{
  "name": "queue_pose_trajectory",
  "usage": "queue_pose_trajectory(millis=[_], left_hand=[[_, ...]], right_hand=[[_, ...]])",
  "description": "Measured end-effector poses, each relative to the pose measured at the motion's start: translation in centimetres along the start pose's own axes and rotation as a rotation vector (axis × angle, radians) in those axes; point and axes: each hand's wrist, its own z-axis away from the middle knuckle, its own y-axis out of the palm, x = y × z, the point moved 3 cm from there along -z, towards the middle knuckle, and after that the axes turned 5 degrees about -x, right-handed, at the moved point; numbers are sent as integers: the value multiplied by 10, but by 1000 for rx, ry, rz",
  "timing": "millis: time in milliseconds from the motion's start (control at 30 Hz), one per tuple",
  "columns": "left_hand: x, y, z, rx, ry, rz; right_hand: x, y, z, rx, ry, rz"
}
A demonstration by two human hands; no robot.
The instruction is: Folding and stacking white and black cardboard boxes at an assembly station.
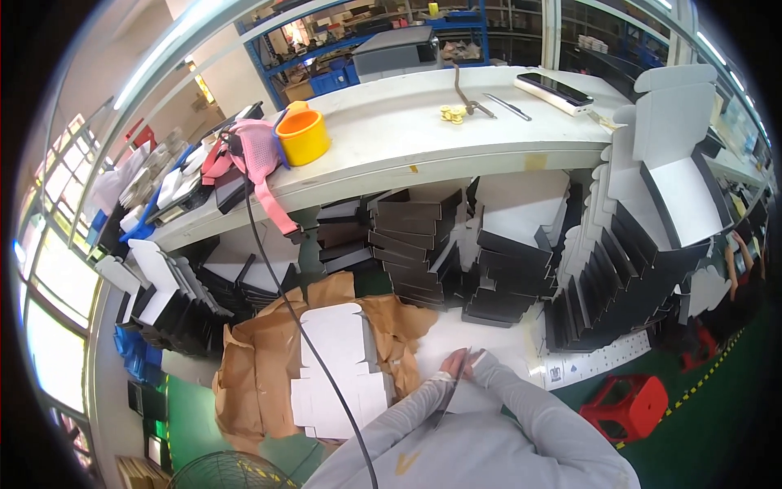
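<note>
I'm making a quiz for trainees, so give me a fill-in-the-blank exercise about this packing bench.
1. The cup on the white bench is ____.
2. The stool on the green floor is ____.
3. The flat white box blanks lie on ____ paper.

Missing words: yellow; red; brown

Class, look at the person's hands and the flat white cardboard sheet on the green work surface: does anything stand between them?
Nothing visible does. Both hands, left hand and right hand, already meet at the flat white cardboard sheet. The black cable hangs to their left.
</note>
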Motion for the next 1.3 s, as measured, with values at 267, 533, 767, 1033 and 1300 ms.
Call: queue_pose_trajectory(millis=[267, 533, 767, 1033, 1300], left_hand=[[-6, -1, 1, -11, 58, -73], [24, -2, -13, 35, 76, -47], [24, -3, -14, 128, -174, 202], [0, 56, -34, 406, -301, 216], [6, 139, 50, 737, -127, 69]], right_hand=[[-6, -5, -2, -50, 85, -162], [-17, -3, 35, -1, 114, -62], [-41, -3, 65, 277, 178, 20], [-50, -9, 68, 71, 305, -241], [-51, 1, 57, 135, 86, 57]])
